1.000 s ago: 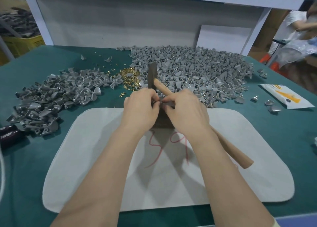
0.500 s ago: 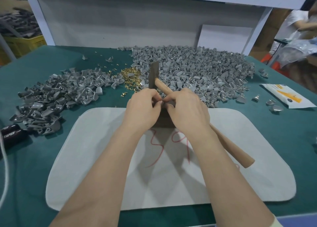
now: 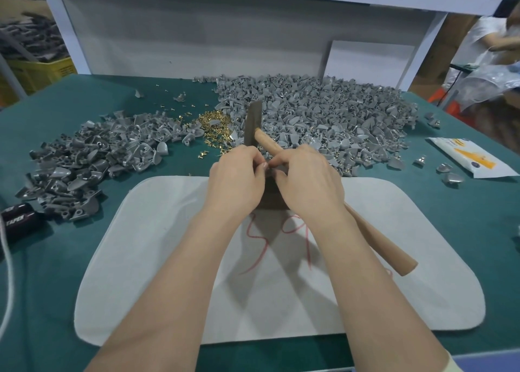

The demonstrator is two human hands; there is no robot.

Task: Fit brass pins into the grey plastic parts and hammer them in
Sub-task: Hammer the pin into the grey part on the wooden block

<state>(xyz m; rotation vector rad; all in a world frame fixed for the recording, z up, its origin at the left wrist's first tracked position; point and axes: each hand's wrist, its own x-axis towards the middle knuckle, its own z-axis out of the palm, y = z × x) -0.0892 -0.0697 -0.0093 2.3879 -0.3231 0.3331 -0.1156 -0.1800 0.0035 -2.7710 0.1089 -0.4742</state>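
Note:
My left hand (image 3: 236, 180) and my right hand (image 3: 308, 181) meet fingertip to fingertip over a dark block (image 3: 270, 194) at the far edge of the white mat (image 3: 157, 259). Their fingers are curled round something small that the hands hide. The right hand also holds the wooden handle of a hammer (image 3: 377, 242), whose dark head (image 3: 253, 124) stands up beyond the fingers. A heap of brass pins (image 3: 215, 124) lies just past the hands. A big pile of grey plastic parts (image 3: 323, 118) lies behind, and a second pile of grey parts (image 3: 92, 160) is on the left.
Green cloth covers the table (image 3: 56, 112). A white and orange packet (image 3: 472, 157) and a few loose grey parts (image 3: 447, 171) lie at the right. A black object (image 3: 17, 222) and a white cord (image 3: 8, 281) are at the left edge. A person sits far right.
Both hands have stayed together over the block with only small finger movement. The hammer has kept its place in the right hand.

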